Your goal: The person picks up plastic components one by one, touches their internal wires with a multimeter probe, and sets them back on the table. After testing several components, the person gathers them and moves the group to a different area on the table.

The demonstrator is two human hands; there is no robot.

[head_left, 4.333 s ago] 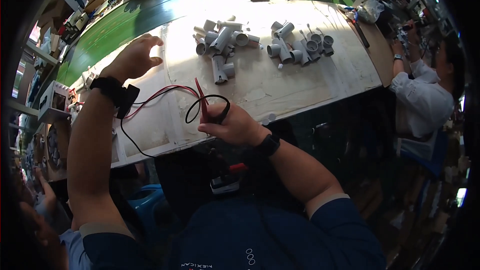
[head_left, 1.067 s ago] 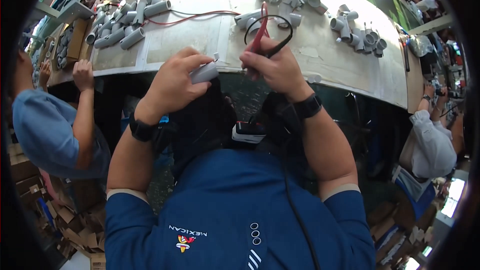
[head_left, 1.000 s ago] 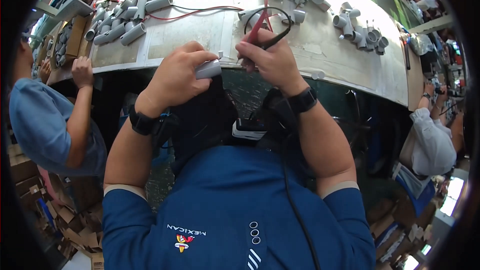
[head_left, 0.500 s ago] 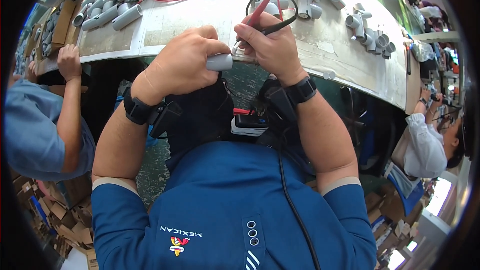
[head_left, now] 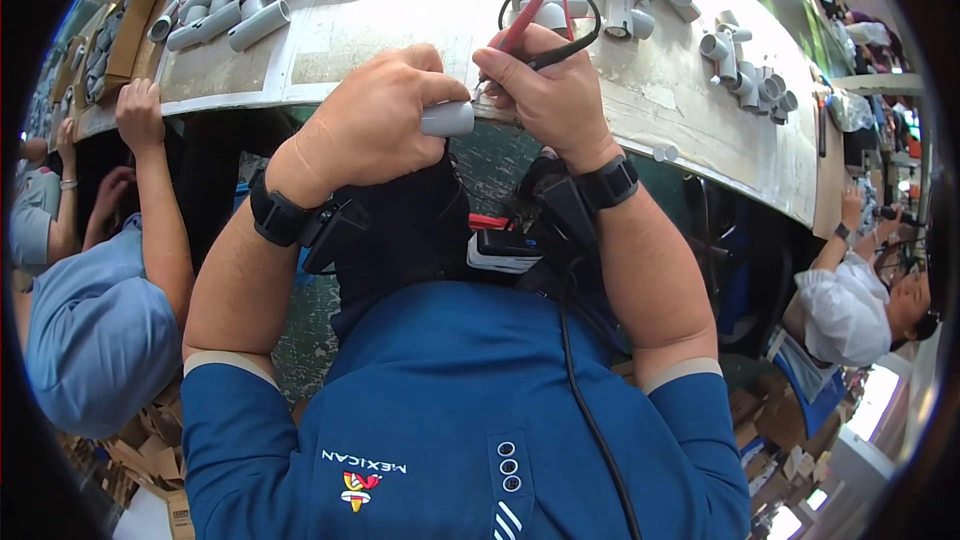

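Grey tube (head_left: pixel 450 119): we pinch it in our left hand (head_left: pixel 378 122), long axis toward three o'clock.
Red probe (head_left: pixel 517 33), black probe (head_left: pixel 553 57): our nearby right hand (head_left: pixel 556 95) pinches both, tips one o'clock from tube's end.

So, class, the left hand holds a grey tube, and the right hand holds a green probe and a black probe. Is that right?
Not green: in the head view, the right hand holds a red probe and a black probe. The left hand holds a grey tube.
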